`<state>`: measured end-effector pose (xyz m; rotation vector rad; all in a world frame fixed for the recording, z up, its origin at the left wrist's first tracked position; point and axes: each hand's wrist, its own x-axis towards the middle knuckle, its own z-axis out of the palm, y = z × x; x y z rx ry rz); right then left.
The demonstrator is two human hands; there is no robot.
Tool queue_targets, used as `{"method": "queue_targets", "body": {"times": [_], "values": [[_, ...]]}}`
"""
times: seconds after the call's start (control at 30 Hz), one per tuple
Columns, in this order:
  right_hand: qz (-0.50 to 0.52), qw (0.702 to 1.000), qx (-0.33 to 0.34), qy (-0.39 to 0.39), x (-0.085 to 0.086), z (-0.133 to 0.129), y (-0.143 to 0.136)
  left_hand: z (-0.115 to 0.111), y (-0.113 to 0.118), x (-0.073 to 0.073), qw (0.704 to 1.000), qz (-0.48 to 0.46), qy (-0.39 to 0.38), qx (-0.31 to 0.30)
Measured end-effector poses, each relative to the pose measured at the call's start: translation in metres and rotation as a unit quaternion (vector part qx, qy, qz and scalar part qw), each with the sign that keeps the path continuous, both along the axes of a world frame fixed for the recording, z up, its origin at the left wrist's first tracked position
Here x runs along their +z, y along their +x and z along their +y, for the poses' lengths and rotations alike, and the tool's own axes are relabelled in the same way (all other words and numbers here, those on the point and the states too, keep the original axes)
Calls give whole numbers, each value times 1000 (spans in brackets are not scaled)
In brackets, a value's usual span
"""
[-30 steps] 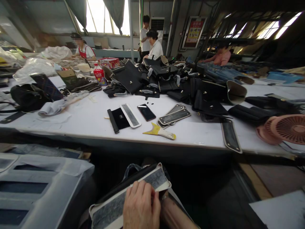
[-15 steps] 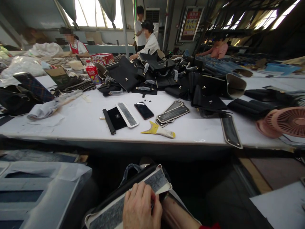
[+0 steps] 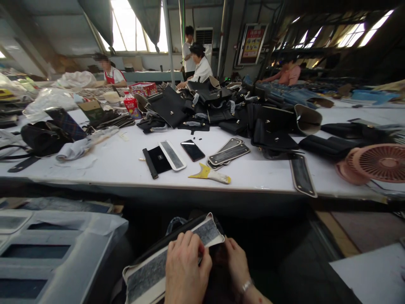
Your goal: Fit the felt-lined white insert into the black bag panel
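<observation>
Tabletop (image 3: 95, 171): carries a heap of black bags (image 3: 171, 107); its front edge stands between heap and lap. Black bag (image 3: 158, 247) tilted on lap; judged light, body soft, pale-rimmed panel (image 3: 145, 274) stiffer. Best hold: panel's rim near corners. Left hand (image 3: 186, 268) curled narrow over panel, right hand (image 3: 238, 261) at its far corner; pinch hidden, cannot tell. Fan (image 3: 382, 164) well apart; phone (image 3: 193, 150) flat.

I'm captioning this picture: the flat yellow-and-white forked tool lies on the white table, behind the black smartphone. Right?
Not behind: the head view shows the forked tool in front of the smartphone, nearer the camera. It does lie on the white table.
</observation>
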<state>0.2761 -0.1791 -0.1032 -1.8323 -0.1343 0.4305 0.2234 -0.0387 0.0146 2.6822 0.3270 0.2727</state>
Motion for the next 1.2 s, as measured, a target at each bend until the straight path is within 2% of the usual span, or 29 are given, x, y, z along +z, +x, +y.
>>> {"method": "queue_targets", "body": {"times": [0.07,0.1,0.13,0.2,0.27,0.3,0.37,0.5,0.67,0.77,0.83,0.93,1.07,1.2], "values": [[-75,997,-27,-12,22,-17,-8,1,-1,2,1000,10,0,-7],[-159,987,-16,-13,33,-24,-13,1,-1,3,1000,14,0,-5],[-260,965,17,-14,45,-29,-18,1,-1,5,1000,16,-1,-2],[-461,884,71,-16,64,-32,-25,0,-2,7,1000,20,-8,2],[-581,808,90,-45,76,-26,-26,-1,-2,9,1000,19,-18,8],[-613,782,88,-68,79,-22,-25,-2,-3,10,1000,19,-22,9],[-645,749,93,-120,79,-15,-21,-2,-4,10,999,18,-29,12],[-663,713,120,-194,67,-13,-17,-1,-6,4,999,0,-34,8],[-700,663,154,-217,50,-20,-14,-3,-11,-2,997,-77,-10,-10],[-708,650,164,-225,43,-22,-11,-4,-17,-4,993,-112,9,-31],[-700,659,161,-224,40,-21,-11,-2,-24,-6,991,-126,15,-33],[-694,677,139,-203,39,-16,-14,4,-37,-10,985,-171,2,-1],[-692,696,101,-164,49,-4,-18,11,-48,-14,980,-197,9,17],[-691,703,79,-145,62,8,-23,11,-48,-15,981,-188,2,35]]}}
